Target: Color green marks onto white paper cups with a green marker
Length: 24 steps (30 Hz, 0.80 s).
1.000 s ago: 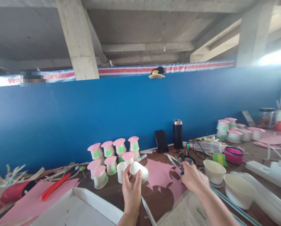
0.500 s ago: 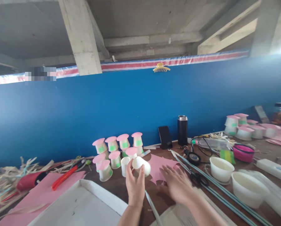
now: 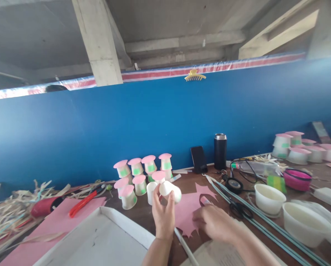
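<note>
My left hand [image 3: 163, 214] is closed round a small white paper cup [image 3: 171, 191], held tilted on its side above the brown table [image 3: 143, 214]. My right hand [image 3: 213, 224] lies on a cut pink paper sheet [image 3: 189, 210], fingers curled at its edge as if pinching it. Just behind the held cup stand another white cup [image 3: 151, 192] and a group of upturned white cups with pink round tops and green patches [image 3: 140, 171]. Black scissors [image 3: 239, 208] lie to the right of my right hand.
A white shallow tray [image 3: 98, 240] fills the near left, with pink paper [image 3: 51, 225], a red cutter [image 3: 82, 198] and straw strips [image 3: 7, 210] beyond. To the right are white bowls [image 3: 269, 197], long green strips [image 3: 265, 229], a pink bowl [image 3: 297, 179], a black flask [image 3: 220, 151], a phone [image 3: 198, 159] and more capped cups [image 3: 290, 144]. A blue wall [image 3: 98, 122] backs the table.
My right hand left the scissors at the right and came down onto the pink sheet near the left hand. The left hand kept the white cup. The view swung slightly left.
</note>
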Tool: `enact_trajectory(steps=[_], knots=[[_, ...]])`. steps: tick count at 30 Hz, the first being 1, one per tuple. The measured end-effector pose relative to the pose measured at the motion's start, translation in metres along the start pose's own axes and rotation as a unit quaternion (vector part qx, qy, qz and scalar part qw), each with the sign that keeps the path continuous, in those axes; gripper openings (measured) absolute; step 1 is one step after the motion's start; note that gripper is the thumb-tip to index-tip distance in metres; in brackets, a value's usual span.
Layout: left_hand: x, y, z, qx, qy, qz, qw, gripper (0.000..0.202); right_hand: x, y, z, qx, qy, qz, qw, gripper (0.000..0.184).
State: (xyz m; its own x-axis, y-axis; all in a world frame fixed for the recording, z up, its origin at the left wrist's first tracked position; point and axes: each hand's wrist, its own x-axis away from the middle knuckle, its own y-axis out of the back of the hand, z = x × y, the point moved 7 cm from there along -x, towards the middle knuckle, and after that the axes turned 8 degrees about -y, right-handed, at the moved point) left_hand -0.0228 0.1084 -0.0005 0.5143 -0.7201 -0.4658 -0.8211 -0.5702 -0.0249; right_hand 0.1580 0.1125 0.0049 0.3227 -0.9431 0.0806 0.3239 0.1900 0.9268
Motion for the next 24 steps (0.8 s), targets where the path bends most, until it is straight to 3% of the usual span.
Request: enact_trajectory(steps=[2, 4, 7, 14, 18, 21, 24], knots=[[-0.001, 0.0, -0.001, -0.005, -0.002, -0.002, 1.0, 0.055, -0.004, 0.006, -0.01, -0.039, -0.032, -0.034, 0.998, 0.027], [-0.001, 0.001, -0.002, -0.015, -0.006, -0.007, 1.0, 0.053, -0.004, 0.013, -0.009, -0.075, -0.022, -0.071, 0.994, 0.029], [-0.002, 0.002, -0.005, -0.024, -0.018, -0.009, 1.0, 0.052, 0.0, 0.005, 0.004, -0.119, 0.0, -0.008, 0.993, 0.025], [-0.002, 0.0, -0.008, -0.001, -0.026, 0.002, 1.0, 0.055, 0.014, -0.015, 0.028, -0.051, -0.039, 0.045, 0.997, 0.036], [-0.001, -0.001, -0.008, 0.008, -0.022, 0.0, 1.0, 0.055, 0.02, -0.022, 0.041, -0.058, -0.016, 0.067, 0.996, 0.023], [-0.001, 0.0, -0.007, 0.0, -0.018, -0.004, 1.0, 0.055, 0.02, -0.026, 0.036, -0.048, -0.005, 0.077, 0.996, 0.019], [-0.001, 0.002, -0.006, -0.014, -0.008, -0.011, 1.0, 0.055, 0.013, -0.016, 0.018, -0.081, 0.019, 0.058, 0.995, 0.019]])
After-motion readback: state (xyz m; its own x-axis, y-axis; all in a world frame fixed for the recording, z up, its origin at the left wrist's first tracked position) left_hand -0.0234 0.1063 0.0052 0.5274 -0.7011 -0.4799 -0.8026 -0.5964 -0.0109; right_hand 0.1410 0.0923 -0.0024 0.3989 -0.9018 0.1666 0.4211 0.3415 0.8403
